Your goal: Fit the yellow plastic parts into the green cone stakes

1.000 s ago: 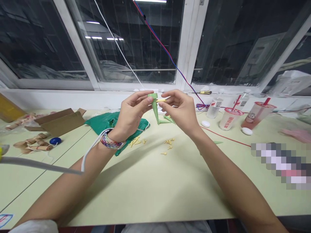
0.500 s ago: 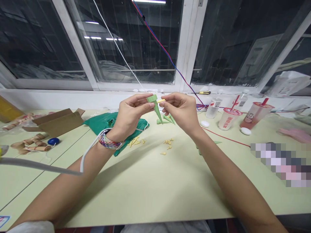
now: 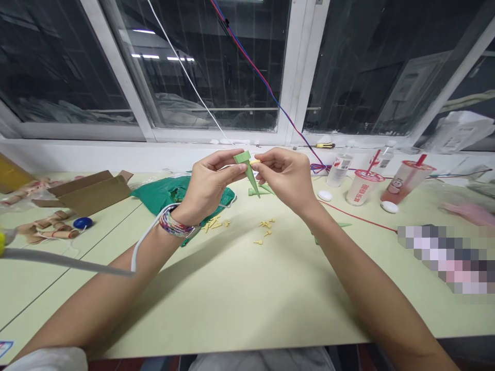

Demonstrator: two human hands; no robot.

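Head view: the left hand has its fingers closed on the top of a green plastic spike, tip pointing down. The right hand pinches a small yellow peg, held just beside the spike's top. More green spikes and loose yellow pegs lie on the tabletop below.

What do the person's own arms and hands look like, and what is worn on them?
The left hand and right hand are bare, without gloves. A multicoloured woven bracelet circles the left wrist, and a white cable runs beside it along the forearm. White cloth shows near the left elbow.
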